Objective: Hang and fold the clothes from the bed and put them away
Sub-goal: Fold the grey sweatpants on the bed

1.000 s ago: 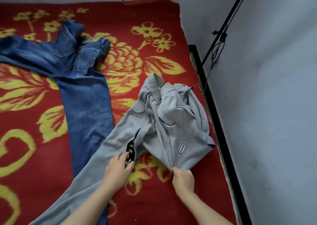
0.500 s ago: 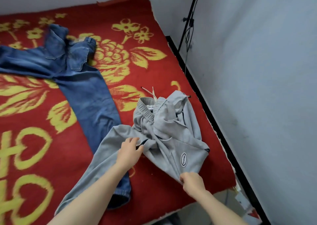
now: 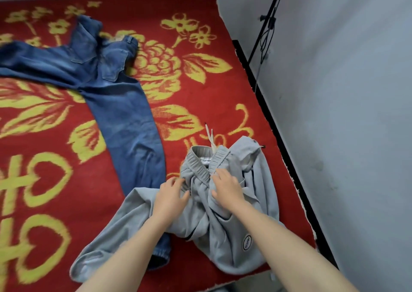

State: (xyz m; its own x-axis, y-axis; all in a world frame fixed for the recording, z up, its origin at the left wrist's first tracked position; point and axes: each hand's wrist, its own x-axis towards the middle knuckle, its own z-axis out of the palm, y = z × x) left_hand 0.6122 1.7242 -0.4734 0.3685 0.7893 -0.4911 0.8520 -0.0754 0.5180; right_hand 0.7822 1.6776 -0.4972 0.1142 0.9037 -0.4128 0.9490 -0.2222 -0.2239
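Grey sweatpants (image 3: pixel 225 238) lie crumpled near the bed's front right corner, with a ribbed waistband at the top, a white drawstring and a small oval logo patch low on the right. My left hand (image 3: pixel 170 199) rests on the fabric just left of the waistband, fingers spread. My right hand (image 3: pixel 227 188) lies on the waistband's right part, fingers reaching into the folds. One grey leg trails down to the left over the hem of the blue jeans (image 3: pixel 116 100), which are spread flat across the bed's left and middle.
The bed carries a red blanket (image 3: pixel 194 91) with yellow flowers and hearts. A black bed frame rail (image 3: pixel 281 144) runs along the right side against a grey wall. A black pole with cables (image 3: pixel 266 26) leans in the corner.
Both hands have moved up the sweatpants to the waistband. My right hand let go of the lower hem near the logo. The view has pulled back, showing more of the bed's front edge.
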